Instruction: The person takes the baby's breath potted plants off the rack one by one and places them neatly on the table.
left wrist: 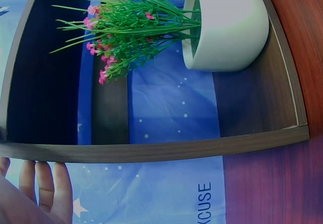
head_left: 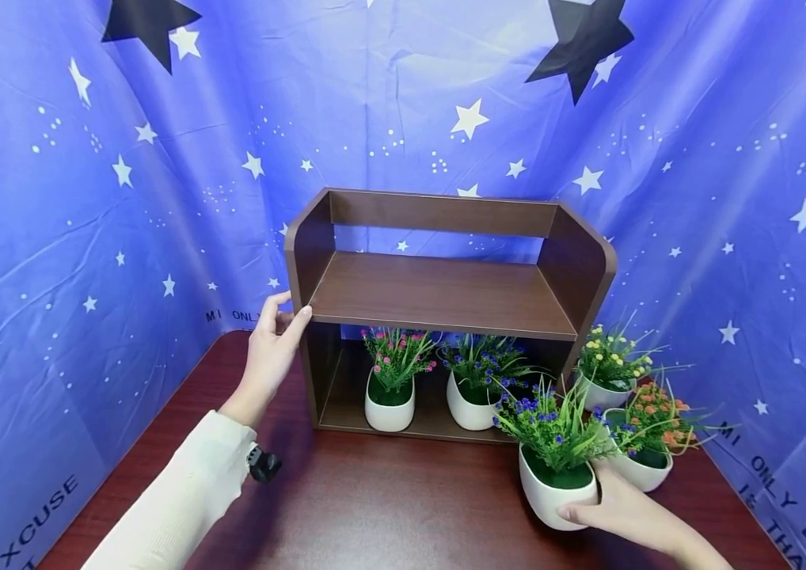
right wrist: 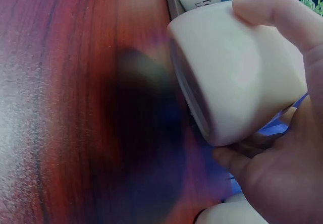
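My left hand [head_left: 276, 340] holds the left side panel of a dark brown two-tier shelf [head_left: 439, 293], thumb at the front edge and fingers against the outer face. In the left wrist view, the fingertips [left wrist: 61, 176] meet that panel. My right hand [head_left: 620, 507] grips a white pot [head_left: 556, 495] of blue-flowered artificial plant, thumb on its front and fingers round its side. The right wrist view shows this pot [right wrist: 242, 72] raised over the table, its shadow below. On the lower tier stand a pink-flowered potted plant [head_left: 390, 405] and another blue-flowered one [head_left: 473, 400].
Right of the shelf stand a yellow-flowered potted plant [head_left: 606, 388] and, nearer, an orange-flowered one [head_left: 648, 467], close beside my right hand. The shelf rests on a reddish-brown wooden table [head_left: 389, 499]. A blue starry curtain [head_left: 403, 119] hangs behind and at both sides.
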Demonstrator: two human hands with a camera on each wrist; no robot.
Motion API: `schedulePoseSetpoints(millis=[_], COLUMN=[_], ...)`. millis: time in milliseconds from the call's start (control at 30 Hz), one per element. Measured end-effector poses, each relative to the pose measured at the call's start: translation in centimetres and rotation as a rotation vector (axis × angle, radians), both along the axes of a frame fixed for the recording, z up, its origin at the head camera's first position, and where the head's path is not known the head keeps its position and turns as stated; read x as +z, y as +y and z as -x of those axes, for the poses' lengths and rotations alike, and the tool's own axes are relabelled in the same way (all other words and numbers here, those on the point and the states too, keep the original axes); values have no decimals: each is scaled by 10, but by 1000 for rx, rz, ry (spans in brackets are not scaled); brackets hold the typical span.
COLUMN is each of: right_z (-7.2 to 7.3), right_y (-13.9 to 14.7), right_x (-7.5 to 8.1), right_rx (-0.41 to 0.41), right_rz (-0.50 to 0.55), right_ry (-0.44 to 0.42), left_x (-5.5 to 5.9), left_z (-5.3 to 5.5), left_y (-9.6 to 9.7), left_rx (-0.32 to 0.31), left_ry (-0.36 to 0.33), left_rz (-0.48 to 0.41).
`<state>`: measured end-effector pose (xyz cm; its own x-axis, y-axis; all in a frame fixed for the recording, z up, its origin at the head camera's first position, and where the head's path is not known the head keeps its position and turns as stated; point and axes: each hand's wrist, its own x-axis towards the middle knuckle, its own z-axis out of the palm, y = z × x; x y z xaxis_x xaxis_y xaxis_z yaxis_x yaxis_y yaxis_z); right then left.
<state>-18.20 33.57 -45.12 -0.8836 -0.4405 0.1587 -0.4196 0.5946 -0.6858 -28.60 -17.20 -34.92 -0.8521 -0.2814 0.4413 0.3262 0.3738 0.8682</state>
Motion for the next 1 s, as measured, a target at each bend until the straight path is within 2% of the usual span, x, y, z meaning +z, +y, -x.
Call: schedulePoseSetpoints(millis=[233, 367, 433, 600, 700, 800, 867, 1000], right_z=[0, 1, 3, 2, -1, -2, -3, -6], right_y=[0, 5, 9, 15, 16, 16, 15, 14], right_x=[-4, -8, -9, -10, -10, -10, -10, -10], right_rx=[-40, -14, 13, 12, 22, 41, 17, -33], right_rz=[-11, 12, 13, -110, -160, -172, -187, -196], right_ry=[-8, -48, -95, -39, 24, 37, 49, 9], left_x=[0, 0, 0, 0, 0, 1, 1, 0], left_z=[0, 0, 0, 0, 0, 0, 0, 0], left_y=[0, -1, -1, -1, -1, -1, -1, -1], left_rx=[-1, 1, -3, -1, 2, 0, -1, -5], left_ry=[6, 9, 10, 10, 11, 12, 12, 7], left_rz=[6, 4, 2, 7, 8, 5, 2, 1])
